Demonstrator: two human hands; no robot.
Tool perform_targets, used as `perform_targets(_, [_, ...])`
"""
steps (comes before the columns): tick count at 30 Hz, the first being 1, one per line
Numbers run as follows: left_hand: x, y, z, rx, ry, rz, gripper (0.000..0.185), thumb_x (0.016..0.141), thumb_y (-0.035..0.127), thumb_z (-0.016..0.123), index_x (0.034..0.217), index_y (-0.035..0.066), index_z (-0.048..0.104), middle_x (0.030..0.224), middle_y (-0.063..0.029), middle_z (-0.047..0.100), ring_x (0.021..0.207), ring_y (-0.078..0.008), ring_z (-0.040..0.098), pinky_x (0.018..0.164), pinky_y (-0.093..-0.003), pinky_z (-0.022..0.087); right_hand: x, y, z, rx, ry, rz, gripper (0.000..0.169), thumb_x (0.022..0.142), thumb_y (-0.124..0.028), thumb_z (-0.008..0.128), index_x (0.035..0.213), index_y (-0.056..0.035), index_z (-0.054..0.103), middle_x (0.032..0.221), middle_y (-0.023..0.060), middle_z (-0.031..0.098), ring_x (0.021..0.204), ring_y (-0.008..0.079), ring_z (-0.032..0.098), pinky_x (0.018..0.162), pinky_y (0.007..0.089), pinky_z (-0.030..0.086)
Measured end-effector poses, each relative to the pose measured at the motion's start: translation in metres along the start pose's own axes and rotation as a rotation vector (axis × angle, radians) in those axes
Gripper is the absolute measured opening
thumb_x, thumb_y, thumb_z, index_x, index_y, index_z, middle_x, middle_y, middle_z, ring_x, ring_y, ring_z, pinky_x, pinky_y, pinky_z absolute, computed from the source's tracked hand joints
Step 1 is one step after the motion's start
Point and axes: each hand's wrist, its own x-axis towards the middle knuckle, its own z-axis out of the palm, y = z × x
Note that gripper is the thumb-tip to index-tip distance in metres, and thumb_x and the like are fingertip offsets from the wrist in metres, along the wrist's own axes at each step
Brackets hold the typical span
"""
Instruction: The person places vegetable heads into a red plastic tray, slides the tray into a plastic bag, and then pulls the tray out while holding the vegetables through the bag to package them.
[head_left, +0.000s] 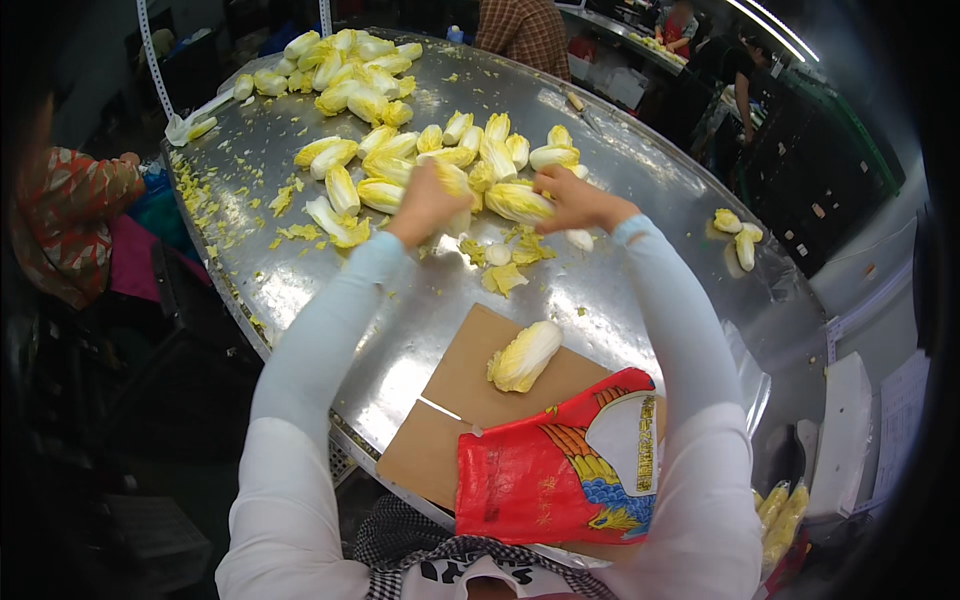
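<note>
Many yellow-and-white napa cabbage heads (345, 191) lie heaped on a metal table (300, 292). My left hand (430, 204) reaches into the near side of the middle heap, over a cabbage; how firmly it grips is hidden. At the heap's right, my right hand (576, 199) has its fingers around the end of a cabbage head (519, 202). Trimmed outer leaves (504, 277) and a round white cut stem end (497, 255) lie just below both hands. Nearer to me, one cabbage head (526, 356) rests on brown cardboard (465, 360), beside a red printed bag (525, 472).
A knife (581, 109) lies near the table's far edge. More cabbages (360, 75) are piled at the far left, and a few small ones (740, 236) sit at right. A person in a patterned sleeve (75, 202) is at left; another in a checked shirt (523, 37) stands beyond.
</note>
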Motion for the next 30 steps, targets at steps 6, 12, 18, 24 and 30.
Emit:
perform_targets(6, [-0.082,0.021,-0.098,-0.596,-0.057,-0.404,0.055,0.082,0.018,0.078,0.122,0.006,0.043,0.110,-0.0116,0.062,0.095,-0.0218,0.067,0.074,-0.0350,0.059,0.064,-0.016,0.031,-0.134,-0.274,0.234,0.068,0.064,-0.049,0.076,0.122,-0.0171,0.059,0.137,0.0212,0.042,0.124,0.0407,0.041,0.098,0.0480,0.041])
perform_targets(12, [-0.161,-0.003,-0.084,-0.406,-0.176,-0.304,0.045,0.081,0.017,0.079,0.111,0.009,0.046,0.101,-0.0044,0.060,0.090,-0.0153,0.062,0.075,-0.0298,0.054,0.031,-0.016,0.022,0.075,-0.234,0.222,0.065,0.072,-0.049,0.071,0.120,-0.0073,0.059,0.107,0.0125,0.064,0.096,0.0217,0.060,0.080,0.0328,0.045])
perform_targets(18, [-0.195,0.024,-0.118,0.187,-0.529,-0.241,0.056,0.069,0.029,0.085,0.109,0.005,0.054,0.095,-0.0123,0.059,0.092,-0.0261,0.061,0.083,-0.0352,0.050,-0.155,-0.062,-0.007,1.059,0.101,0.163,0.059,0.083,-0.035,0.069,0.129,-0.0011,0.054,0.117,0.0075,0.062,0.105,0.0153,0.058,0.089,0.0298,0.046])
perform_targets(24, [-0.237,0.011,-0.104,0.540,-0.576,0.116,0.063,0.071,0.026,0.080,0.124,0.002,0.056,0.107,-0.0204,0.061,0.104,-0.0351,0.060,0.091,-0.0410,0.049,-0.342,-0.134,0.034,1.487,0.114,0.295,0.064,0.080,-0.027,0.075,0.133,-0.0004,0.051,0.123,0.0081,0.061,0.115,0.0175,0.056,0.101,0.0326,0.044])
perform_targets(30, [-0.245,0.123,-0.074,-0.392,-0.503,-0.239,0.046,0.087,0.023,0.069,0.123,-0.001,0.055,0.106,-0.0122,0.065,0.089,-0.0196,0.066,0.074,-0.0319,0.055,-0.414,-0.169,0.078,0.947,0.062,0.540,0.065,0.074,-0.034,0.080,0.127,-0.0016,0.058,0.131,0.0193,0.054,0.120,0.0262,0.052,0.102,0.0370,0.042])
